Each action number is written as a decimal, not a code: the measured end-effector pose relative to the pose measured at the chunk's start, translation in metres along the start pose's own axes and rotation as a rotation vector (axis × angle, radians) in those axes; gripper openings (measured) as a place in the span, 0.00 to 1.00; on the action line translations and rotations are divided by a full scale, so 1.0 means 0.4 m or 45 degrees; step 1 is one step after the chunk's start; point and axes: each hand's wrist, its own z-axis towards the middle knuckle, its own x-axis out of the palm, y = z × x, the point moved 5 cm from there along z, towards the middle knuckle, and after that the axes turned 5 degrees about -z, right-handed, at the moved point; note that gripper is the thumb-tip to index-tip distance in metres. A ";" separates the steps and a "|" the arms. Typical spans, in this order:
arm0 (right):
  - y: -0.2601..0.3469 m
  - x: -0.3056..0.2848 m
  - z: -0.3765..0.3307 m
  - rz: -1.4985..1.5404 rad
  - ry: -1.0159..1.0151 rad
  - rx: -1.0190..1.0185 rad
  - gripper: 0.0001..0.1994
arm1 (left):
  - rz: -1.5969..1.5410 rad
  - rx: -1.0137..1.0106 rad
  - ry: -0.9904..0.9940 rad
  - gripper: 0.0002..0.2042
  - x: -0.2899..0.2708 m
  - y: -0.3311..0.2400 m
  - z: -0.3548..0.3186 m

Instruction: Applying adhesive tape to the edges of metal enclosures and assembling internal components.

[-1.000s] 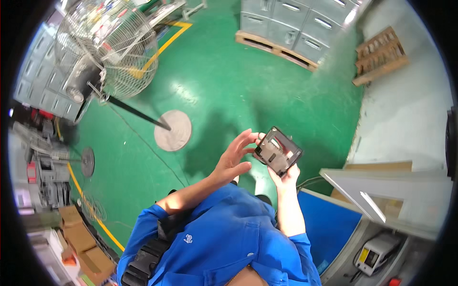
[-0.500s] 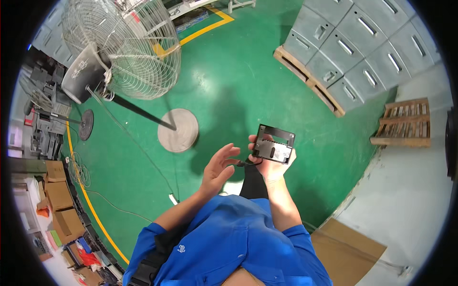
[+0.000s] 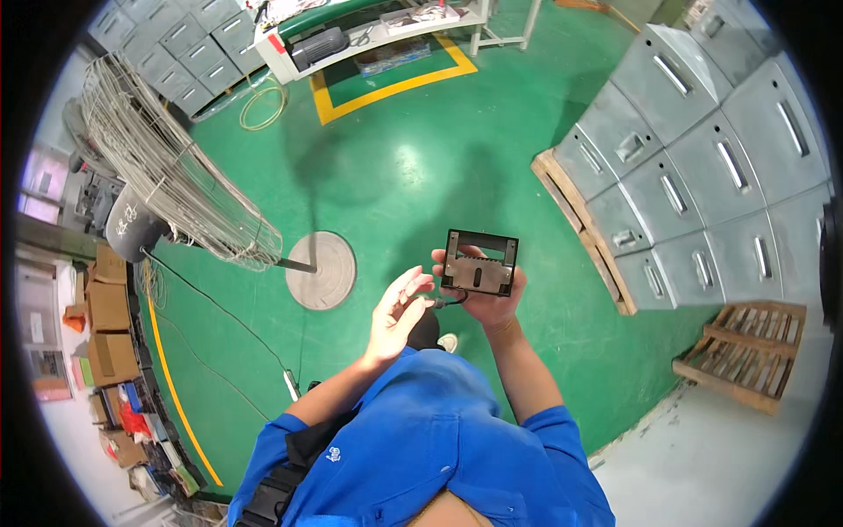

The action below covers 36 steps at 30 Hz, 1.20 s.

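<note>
Open green floor (image 3: 421,167) ahead; grey cabinets (image 3: 702,149) on pallet (image 3: 580,228) right, fan (image 3: 176,184) and its round base (image 3: 321,270) left. Brown cartons (image 3: 110,307) stacked far left. Right hand (image 3: 487,299) grip closed round dark rectangular metal frame (image 3: 479,262), held at chest height. Left hand (image 3: 399,316) loosely open, fingertips at small black cable (image 3: 443,303) below frame.

Brown cardboard boxes (image 3: 110,329) stacked at the left edge, beside colourful small packages (image 3: 140,426)
</note>
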 end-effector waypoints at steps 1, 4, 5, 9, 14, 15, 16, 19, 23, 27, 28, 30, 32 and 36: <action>0.028 -0.018 0.033 0.008 0.010 0.022 0.36 | 0.012 0.012 -0.033 0.21 0.003 0.013 0.043; 0.119 -0.087 0.140 0.071 -0.012 0.065 0.34 | -0.028 0.028 -0.095 0.21 0.021 0.046 0.201; 0.147 -0.114 0.175 0.067 -0.069 0.089 0.34 | -0.030 0.037 -0.114 0.21 0.024 0.057 0.254; 0.297 -0.192 0.341 -0.014 -0.185 0.101 0.31 | -0.046 0.072 -0.160 0.20 0.057 0.091 0.501; 0.490 -0.296 0.542 -0.546 -0.293 0.123 0.32 | -0.073 0.078 -0.199 0.20 0.090 0.089 0.822; 0.524 -0.315 0.585 -0.548 -0.291 0.116 0.32 | -0.066 0.060 -0.208 0.20 0.091 0.088 0.869; 0.555 -0.322 0.622 -0.300 -0.259 0.113 0.32 | -0.078 0.086 -0.181 0.20 0.103 0.081 0.925; 0.640 -0.350 0.738 0.041 -0.196 0.115 0.34 | -0.003 0.076 -0.245 0.20 0.099 0.096 1.076; 0.731 -0.480 0.853 0.157 -0.226 0.163 0.35 | -0.044 0.030 -0.301 0.19 0.109 0.129 1.248; 0.831 -0.574 1.006 0.054 -0.194 0.256 0.36 | -0.066 0.054 -0.379 0.19 0.107 0.159 1.436; 0.858 -0.599 1.044 0.040 -0.177 0.267 0.36 | -0.076 0.075 -0.364 0.20 0.104 0.164 1.485; 0.914 -0.655 1.126 0.022 -0.101 0.335 0.35 | -0.045 0.101 -0.409 0.20 0.095 0.181 1.578; 0.969 -0.661 1.231 -0.036 -0.138 0.381 0.33 | -0.020 0.104 -0.492 0.22 0.100 0.165 1.679; 1.053 -0.669 1.402 0.009 -0.116 0.524 0.30 | 0.061 0.149 -0.639 0.23 0.109 0.121 1.834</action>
